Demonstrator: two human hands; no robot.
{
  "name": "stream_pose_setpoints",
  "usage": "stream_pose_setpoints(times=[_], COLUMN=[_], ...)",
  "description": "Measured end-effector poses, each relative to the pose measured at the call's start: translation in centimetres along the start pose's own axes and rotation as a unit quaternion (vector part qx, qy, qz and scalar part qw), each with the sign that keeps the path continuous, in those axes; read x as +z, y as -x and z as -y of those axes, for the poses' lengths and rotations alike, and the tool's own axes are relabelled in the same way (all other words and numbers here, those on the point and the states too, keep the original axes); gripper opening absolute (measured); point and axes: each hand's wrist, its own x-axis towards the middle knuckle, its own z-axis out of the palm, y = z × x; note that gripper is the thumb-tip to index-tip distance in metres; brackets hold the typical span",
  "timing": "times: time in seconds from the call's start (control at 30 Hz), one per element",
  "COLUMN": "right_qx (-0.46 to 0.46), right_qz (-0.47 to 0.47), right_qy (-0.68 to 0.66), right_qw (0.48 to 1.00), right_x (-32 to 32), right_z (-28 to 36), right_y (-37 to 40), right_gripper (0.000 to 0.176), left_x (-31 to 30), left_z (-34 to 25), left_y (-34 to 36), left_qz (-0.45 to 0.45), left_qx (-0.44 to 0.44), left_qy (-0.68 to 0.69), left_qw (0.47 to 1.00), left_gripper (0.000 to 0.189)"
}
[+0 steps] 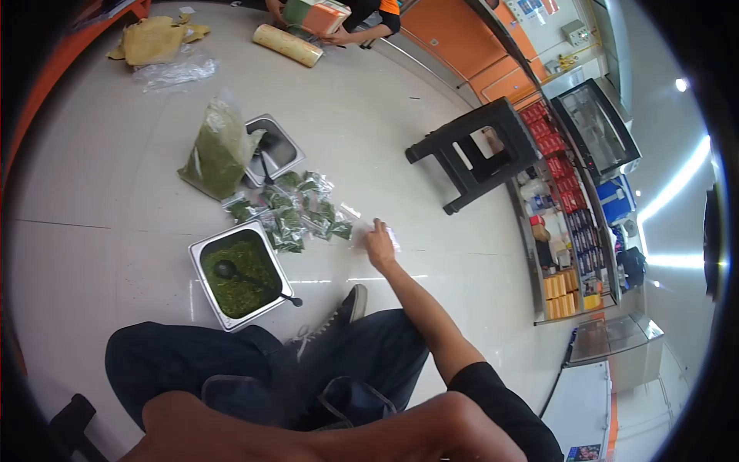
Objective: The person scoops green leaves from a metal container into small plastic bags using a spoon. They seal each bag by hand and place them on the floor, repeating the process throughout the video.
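Note:
My right hand [379, 245] reaches down to the floor, its fingers drawn together on a small clear plastic bag [395, 239]. To its left lies a pile of small zip bags [289, 215] filled with something green. Nearer my legs stands a steel pan [198, 266] of chopped green food [242, 258], a black ladle [258, 282] resting in it. My left arm [308, 446] crosses close under the camera, and the fingers of that hand are hidden.
A large bag of green stuff [215, 150] leans by a second steel pan [289, 150] holding a black-handled utensil. A black stool [477, 150] stands right. At the top, another person's hands [336, 36] hold a box beside a plastic roll [287, 45].

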Motion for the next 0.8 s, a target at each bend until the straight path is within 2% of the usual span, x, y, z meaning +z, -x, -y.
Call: stream_pose_setpoints(times=[0.07, 0.17, 0.23, 0.27, 0.33, 0.47, 0.53, 0.57, 0.63, 0.67, 0.8], right_qx=[-0.014, -0.039, -0.021, -0.016, 0.024, 0.076, 0.017, 0.016, -0.012, 0.019, 0.034], right_qz=[-0.017, -0.036, 0.03, 0.037, 0.044, 0.036, 0.084, 0.084, 0.06, 0.116, 0.064], right_qy=[-0.004, 0.058, 0.021, 0.02, -0.066, -0.107, -0.025, -0.028, 0.069, 0.07, 0.016], right_qw=[1.0, 0.997, 0.999, 0.999, 0.997, 0.991, 0.996, 0.996, 0.996, 0.991, 0.997], right_x=[-0.5, -1.5, -2.1, -2.1, -2.9, -3.7, -1.5, 0.1, 1.1, 0.8, 0.9], right_z=[0.8, 0.8, 1.1, 1.3, 1.5, 1.7, 0.9, 0.9, 0.1, 0.0, 0.1], right_y=[-0.3, -0.7, -0.5, -0.2, -0.3, -0.1, -0.4, -0.4, -0.6, -0.7, -0.3], right_gripper=[0.023, 0.023, 0.024, 0.024, 0.023, 0.022, 0.02, 0.02, 0.023, 0.026, 0.015], left_x=[0.2, 0.4, 0.6, 0.8, 1.2, 1.3, 1.0, 1.0, 1.0, 1.1, 1.1], left_z=[0.3, 0.5, 0.5, 0.5, 0.7, 0.7, 0.4, 0.2, 0.7, 1.1, 1.7], left_y=[0.1, 0.1, 0.4, 0.7, 1.1, 1.0, 1.0, 1.2, 1.0, 0.8, 1.1], left_qz=[-0.004, -0.007, -0.013, -0.018, -0.028, -0.024, -0.02, -0.022, -0.021, -0.021, -0.034], left_qx=[0.017, 0.036, 0.041, 0.039, 0.043, 0.056, 0.057, 0.056, 0.069, 0.079, 0.094], left_qy=[-0.001, -0.008, -0.011, -0.009, -0.007, -0.019, -0.034, -0.04, -0.037, -0.031, -0.039], left_qw=[1.0, 0.999, 0.999, 0.999, 0.999, 0.998, 0.998, 0.997, 0.997, 0.996, 0.994], left_gripper=[0.062, 0.062, 0.061, 0.061, 0.061, 0.06, 0.06, 0.06, 0.059, 0.059, 0.059])
